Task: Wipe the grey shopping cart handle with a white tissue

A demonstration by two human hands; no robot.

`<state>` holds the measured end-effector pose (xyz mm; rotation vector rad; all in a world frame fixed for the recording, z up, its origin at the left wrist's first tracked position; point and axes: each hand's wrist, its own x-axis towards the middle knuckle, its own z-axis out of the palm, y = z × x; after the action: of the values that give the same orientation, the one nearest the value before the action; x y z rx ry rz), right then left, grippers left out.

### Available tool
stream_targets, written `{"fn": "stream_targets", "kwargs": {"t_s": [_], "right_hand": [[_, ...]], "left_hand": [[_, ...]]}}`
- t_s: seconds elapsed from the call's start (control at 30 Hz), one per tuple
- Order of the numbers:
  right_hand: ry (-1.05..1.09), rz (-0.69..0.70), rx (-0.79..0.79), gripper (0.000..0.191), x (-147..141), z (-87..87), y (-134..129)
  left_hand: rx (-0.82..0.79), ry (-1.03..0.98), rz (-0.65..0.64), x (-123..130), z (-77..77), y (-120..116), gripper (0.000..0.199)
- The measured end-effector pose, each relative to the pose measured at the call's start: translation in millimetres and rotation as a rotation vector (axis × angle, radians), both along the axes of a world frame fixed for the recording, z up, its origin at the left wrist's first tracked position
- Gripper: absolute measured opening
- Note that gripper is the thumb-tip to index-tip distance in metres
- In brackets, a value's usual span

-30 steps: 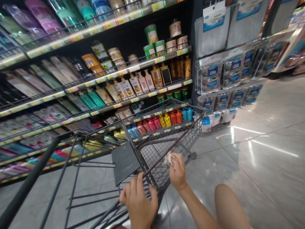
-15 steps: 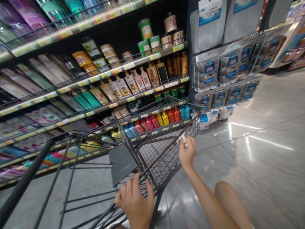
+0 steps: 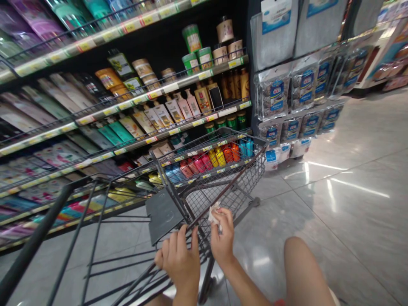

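A dark wire shopping cart (image 3: 219, 187) stands in front of me, tilted across the view. My left hand (image 3: 180, 259) is wrapped over the cart's side rail, near the grey seat flap (image 3: 163, 214). Just right of it, my right hand (image 3: 222, 236) pinches a crumpled white tissue (image 3: 214, 212) against the same rail. Thumb and fingers of the right hand are closed on the tissue, and part of it is hidden behind them. The cart's thick handlebar (image 3: 35, 238) runs along the left, apart from both hands.
Shelves (image 3: 165, 89) full of bottles and jars line the left and far side, close to the cart. Packs of steel scourers (image 3: 274, 97) hang at the shelf end. Shiny tiled floor (image 3: 338, 204) stretches to the right. My bare knee (image 3: 301, 263) is at lower right.
My right hand has slid with the tissue along the rail toward me and down-left, close to my left hand. My left hand keeps its hold on the rail.
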<state>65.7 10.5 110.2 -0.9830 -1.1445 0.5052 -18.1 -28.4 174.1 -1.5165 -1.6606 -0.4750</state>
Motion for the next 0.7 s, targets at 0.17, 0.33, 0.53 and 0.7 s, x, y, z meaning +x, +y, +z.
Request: {"fn": "stream_targets", "kwargs": {"t_s": [0.17,0.33,0.53,0.7], "right_hand": [[0.053,0.293,-0.041,0.018,2.1,12.0,-16.4],[0.243,0.166,-0.253,0.01,22.1,14.6,13.1],[0.339,-0.08,-0.306,0.017,40.5,13.6,48.3],[0.162,-0.138,-0.188,0.006,52.1,11.9,54.4]], "left_hand": [[-0.024,-0.029,-0.009,-0.4,1.4,-2.8,0.014],[-0.047,-0.035,-0.006,-2.8,-1.1,-4.5,0.015],[-0.05,-0.021,-0.014,-3.8,-1.4,-4.2,0.017],[-0.061,-0.036,-0.022,-3.4,-0.5,-4.3,0.016]]}}
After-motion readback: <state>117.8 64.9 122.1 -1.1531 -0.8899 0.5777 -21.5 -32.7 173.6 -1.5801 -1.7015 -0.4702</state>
